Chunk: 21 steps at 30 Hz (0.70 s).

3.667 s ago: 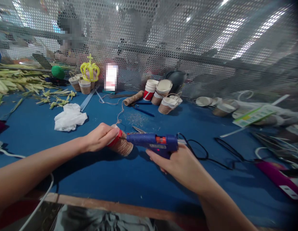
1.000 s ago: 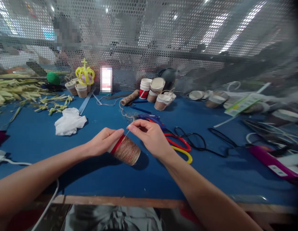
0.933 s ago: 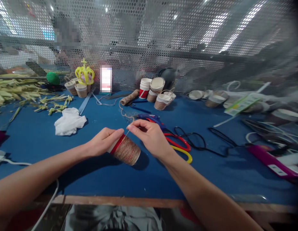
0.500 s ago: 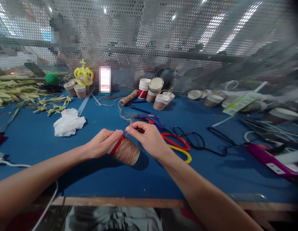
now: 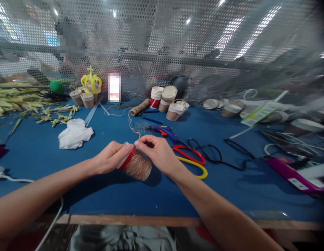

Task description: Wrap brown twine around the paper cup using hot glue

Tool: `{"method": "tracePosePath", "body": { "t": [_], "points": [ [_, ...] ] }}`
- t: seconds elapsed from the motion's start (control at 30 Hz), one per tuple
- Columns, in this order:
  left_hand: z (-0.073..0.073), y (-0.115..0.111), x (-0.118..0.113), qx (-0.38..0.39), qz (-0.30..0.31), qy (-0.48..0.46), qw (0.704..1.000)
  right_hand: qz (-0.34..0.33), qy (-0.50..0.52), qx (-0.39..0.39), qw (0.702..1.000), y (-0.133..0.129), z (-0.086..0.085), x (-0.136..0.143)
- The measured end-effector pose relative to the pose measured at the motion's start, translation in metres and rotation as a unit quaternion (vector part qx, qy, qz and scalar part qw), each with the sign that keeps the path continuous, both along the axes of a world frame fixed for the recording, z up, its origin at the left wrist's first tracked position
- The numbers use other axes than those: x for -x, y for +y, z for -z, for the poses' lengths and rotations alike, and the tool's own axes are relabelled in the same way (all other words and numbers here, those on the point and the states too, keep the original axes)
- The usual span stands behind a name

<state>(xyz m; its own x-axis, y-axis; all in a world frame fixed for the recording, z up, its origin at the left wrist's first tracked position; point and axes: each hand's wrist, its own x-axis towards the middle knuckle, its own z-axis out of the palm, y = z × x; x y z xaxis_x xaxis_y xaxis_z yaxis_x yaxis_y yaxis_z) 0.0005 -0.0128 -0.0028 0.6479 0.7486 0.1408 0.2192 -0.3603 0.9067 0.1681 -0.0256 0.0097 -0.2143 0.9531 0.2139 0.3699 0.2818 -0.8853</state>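
Note:
A paper cup [image 5: 137,166] with a red band near its rim is wrapped in brown twine over most of its side. It lies tilted, its rim toward my left hand [image 5: 111,157], which grips it with the thumb along the outside. My right hand [image 5: 157,152] pinches the twine [image 5: 134,129] between thumb and fingertips at the edge of the red band. From there the strand runs back to a twine roll [image 5: 140,107]. The inside of the cup is hidden.
Right of my hands lie a blue glue gun [image 5: 164,131], red and yellow scissor handles [image 5: 194,165] and a black cord. Wrapped cups [image 5: 174,111] and a lit phone [image 5: 114,87] stand behind. White cloth [image 5: 75,134] is at left, a purple tool [image 5: 292,174] at right.
My right hand has moved slightly left, closer to my left hand and the red band, with the twine still pinched. My left hand and the cup have hardly moved.

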Motion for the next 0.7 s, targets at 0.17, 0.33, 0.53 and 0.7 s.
{"method": "tracePosePath", "body": {
  "t": [0.17,0.33,0.53,0.7],
  "points": [
    [0.0011,0.0011,0.0005,-0.016,0.009,-0.002,1.0,0.0,-0.005,-0.005,1.0,-0.0006,-0.0002,0.0011],
    [-0.0005,0.0011,0.0001,-0.026,0.02,-0.011,0.999,0.006,-0.01,-0.006,1.0,-0.0014,-0.0013,0.0017],
    [-0.001,0.0004,0.0008,-0.031,0.016,-0.016,0.999,0.004,-0.005,0.006,1.0,-0.0014,-0.0011,0.0028],
    [-0.0012,0.0003,0.001,-0.012,0.013,-0.022,1.0,0.004,-0.009,0.005,1.0,0.0019,0.0026,0.0018]
  ]
}}
